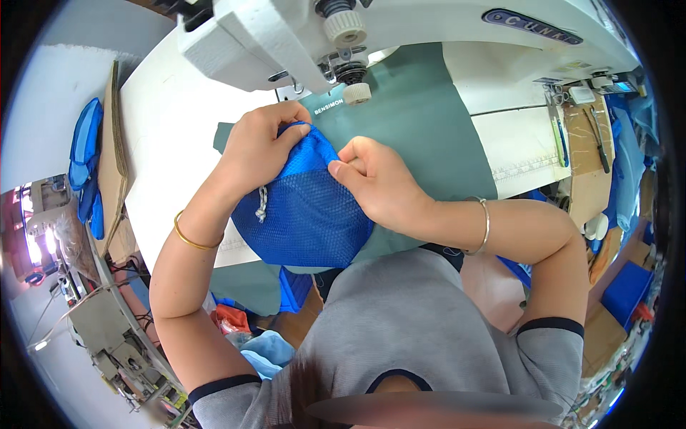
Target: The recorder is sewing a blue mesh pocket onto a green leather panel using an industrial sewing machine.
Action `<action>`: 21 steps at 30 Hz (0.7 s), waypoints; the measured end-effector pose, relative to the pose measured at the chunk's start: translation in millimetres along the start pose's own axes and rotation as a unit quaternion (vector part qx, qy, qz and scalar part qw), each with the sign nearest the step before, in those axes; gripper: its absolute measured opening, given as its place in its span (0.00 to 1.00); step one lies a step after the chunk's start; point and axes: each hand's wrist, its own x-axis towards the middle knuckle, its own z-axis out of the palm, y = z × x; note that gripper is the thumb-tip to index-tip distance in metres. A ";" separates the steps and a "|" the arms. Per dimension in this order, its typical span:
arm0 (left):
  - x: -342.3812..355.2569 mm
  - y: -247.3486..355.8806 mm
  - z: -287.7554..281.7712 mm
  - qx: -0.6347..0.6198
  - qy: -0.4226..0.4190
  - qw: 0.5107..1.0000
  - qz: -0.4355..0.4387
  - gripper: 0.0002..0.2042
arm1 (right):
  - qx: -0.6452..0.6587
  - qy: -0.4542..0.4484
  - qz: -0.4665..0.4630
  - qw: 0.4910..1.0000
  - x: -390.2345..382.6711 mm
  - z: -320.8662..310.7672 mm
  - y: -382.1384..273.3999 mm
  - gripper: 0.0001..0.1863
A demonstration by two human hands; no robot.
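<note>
A blue mesh drawstring pouch (304, 218) hangs between my hands over the front of the sewing table. My left hand (264, 143) pinches its upper edge near the sewing machine's needle area. On the same edge, a little to the right, my right hand (375, 179) grips with thumb and bent fingers. A pale knotted cord (261, 204) dangles from the pouch's left side. Beneath the pouch lies a dark green fabric panel (421, 121) with white lettering. The white sewing machine (250, 43) stands just beyond my hands; its needle is hidden.
The white tabletop (171, 136) spreads around the machine. Scissors (554, 104) and a dark-handled tool (599, 139) lie at the right end. Blue fabric pieces (86, 157) hang over cardboard at the left. A blue bin (627, 293) stands at the lower right.
</note>
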 end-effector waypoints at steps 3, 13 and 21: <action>10.2 -11.5 5.5 0.127 0.039 0.985 0.114 0.07 | -0.050 0.022 -0.003 0.998 6.4 -2.4 -1.6 0.10; 7.6 3.9 17.1 0.161 0.086 0.978 0.097 0.06 | -0.108 0.055 -0.010 0.993 7.7 1.3 10.1 0.10; 3.8 8.3 19.1 0.147 0.077 0.980 0.107 0.06 | -0.097 0.043 0.006 0.994 -1.8 2.3 11.3 0.10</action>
